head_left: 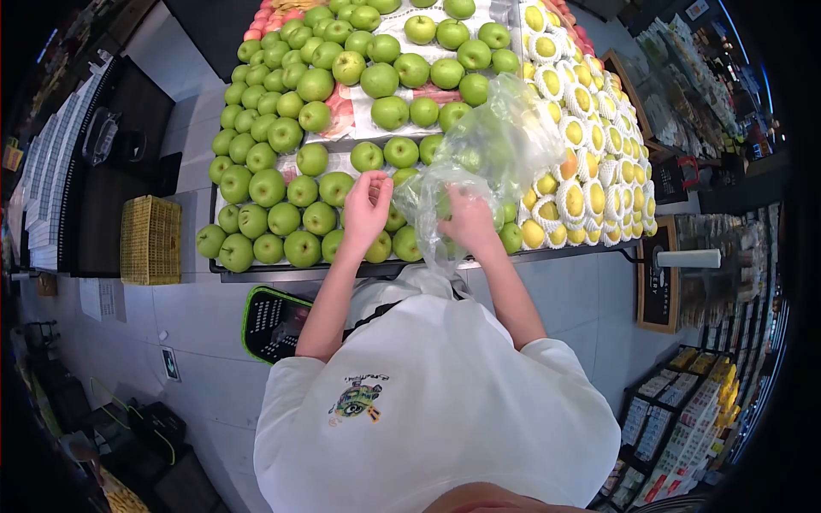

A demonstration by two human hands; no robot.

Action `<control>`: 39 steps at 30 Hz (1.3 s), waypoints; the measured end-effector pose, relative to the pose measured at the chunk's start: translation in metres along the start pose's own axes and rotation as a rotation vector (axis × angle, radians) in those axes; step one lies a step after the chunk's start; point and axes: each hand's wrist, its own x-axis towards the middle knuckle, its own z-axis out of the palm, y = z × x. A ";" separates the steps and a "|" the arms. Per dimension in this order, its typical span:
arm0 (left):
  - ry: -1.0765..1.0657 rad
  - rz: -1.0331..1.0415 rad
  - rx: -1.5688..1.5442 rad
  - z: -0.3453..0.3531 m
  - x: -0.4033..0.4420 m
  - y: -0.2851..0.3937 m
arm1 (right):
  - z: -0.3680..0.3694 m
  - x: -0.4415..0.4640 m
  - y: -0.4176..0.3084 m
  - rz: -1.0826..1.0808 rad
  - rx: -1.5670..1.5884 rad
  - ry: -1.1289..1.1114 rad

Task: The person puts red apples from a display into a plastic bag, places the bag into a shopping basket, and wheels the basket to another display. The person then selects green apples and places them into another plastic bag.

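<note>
Green apples (268,186) lie in rows on a slanted display. A clear plastic bag (496,137) spreads over the apples at the centre right, its lower part hanging toward my shirt. My right hand (470,218) is at the bag's near part, fingers bent on the thin plastic. Just left of the bag is my left hand (369,201), above the front apples, with its fingers curled toward the thumb; whether anything is between them is too small to tell. Yellow fruit in white foam nets (590,167) fills the display's right side.
The display's front edge (299,274) runs before my body. On the floor are a black basket with a green rim (256,321) and, further left, a wicker basket (150,239). A framed board (657,291) and packed shelves (676,419) stand at the right.
</note>
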 end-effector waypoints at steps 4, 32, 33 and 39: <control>-0.151 -0.022 0.050 0.013 -0.019 0.008 | -0.025 -0.002 -0.006 -0.049 0.157 0.002; -0.059 0.267 0.474 0.029 -0.022 -0.012 | -0.081 -0.070 0.038 0.104 2.068 0.124; -0.050 0.236 0.417 0.027 -0.020 -0.010 | -0.075 -0.067 0.035 -0.193 2.211 -0.116; -0.344 0.132 -0.242 -0.012 -0.025 0.075 | -0.058 -0.063 -0.016 -0.212 2.214 -0.319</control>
